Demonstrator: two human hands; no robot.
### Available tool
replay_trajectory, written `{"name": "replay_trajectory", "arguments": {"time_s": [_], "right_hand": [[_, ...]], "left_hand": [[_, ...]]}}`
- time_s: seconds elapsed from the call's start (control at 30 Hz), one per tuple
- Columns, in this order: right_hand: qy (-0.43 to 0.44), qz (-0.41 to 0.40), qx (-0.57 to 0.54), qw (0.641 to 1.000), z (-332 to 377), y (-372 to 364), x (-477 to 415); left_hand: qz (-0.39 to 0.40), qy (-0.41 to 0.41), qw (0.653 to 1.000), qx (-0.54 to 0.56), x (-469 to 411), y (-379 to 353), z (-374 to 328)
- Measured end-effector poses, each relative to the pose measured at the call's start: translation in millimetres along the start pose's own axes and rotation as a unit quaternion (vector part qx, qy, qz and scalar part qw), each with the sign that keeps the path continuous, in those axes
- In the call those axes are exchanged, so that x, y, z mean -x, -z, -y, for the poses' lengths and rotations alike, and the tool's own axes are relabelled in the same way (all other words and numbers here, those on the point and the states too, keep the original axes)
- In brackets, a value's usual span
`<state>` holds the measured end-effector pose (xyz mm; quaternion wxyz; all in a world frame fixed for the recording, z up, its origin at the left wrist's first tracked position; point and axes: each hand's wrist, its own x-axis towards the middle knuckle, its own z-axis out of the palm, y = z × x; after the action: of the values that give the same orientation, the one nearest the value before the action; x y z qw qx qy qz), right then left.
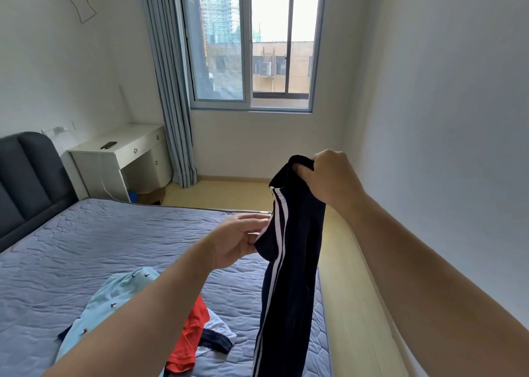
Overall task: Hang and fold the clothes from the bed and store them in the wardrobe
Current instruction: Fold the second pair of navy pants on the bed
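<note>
Dark navy trousers with white side stripes [297, 247] hang in the air over the right edge of the bed [114, 242]. My right hand [329, 179] grips their top end, held high. Lower and to the left, my left hand [240, 240] pinches a fold of the same trousers between thumb and fingers. On the bed near me lie a light blue garment with small dark prints [114, 296] and a red, white and navy garment [197, 336], partly hidden behind my left forearm. No wardrobe is in view.
A dark padded headboard [25, 176] stands at the left. A white desk [123, 159] with a phone [108, 145] on it sits by blue curtains [171, 104] and the window [252, 44]. A strip of wooden floor [349, 290] runs between bed and right wall.
</note>
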<state>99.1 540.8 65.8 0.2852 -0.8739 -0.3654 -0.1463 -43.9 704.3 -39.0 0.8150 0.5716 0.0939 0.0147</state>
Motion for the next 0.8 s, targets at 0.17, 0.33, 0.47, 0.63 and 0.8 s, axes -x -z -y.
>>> {"name": "replay_trajectory", "arguments": {"time_s": [0.17, 0.33, 0.47, 0.63, 0.8], "right_hand": [[-0.001, -0.017, -0.013, 1.0, -0.2, 1.0, 2.7], [0.016, -0.021, -0.016, 1.0, 1.1, 0.6, 5.3], [0.023, -0.019, -0.034, 0.999, 2.8, 1.1, 7.5], [0.023, -0.021, -0.036, 0.999, 1.4, 3.2, 10.3], [0.014, -0.015, -0.051, 0.998, -1.0, 5.3, 10.6]], "left_hand": [[-0.009, 0.002, 1.0, -0.017, -0.4, -10.4, 3.8], [-0.021, -0.064, 0.984, -0.163, -3.3, -26.6, 16.0], [-0.114, -0.143, 0.961, -0.207, -10.3, -34.1, 22.9], [-0.225, -0.2, 0.909, -0.289, -14.2, -32.8, 26.4], [-0.327, -0.281, 0.804, -0.409, -11.6, -23.3, 28.0]]}}
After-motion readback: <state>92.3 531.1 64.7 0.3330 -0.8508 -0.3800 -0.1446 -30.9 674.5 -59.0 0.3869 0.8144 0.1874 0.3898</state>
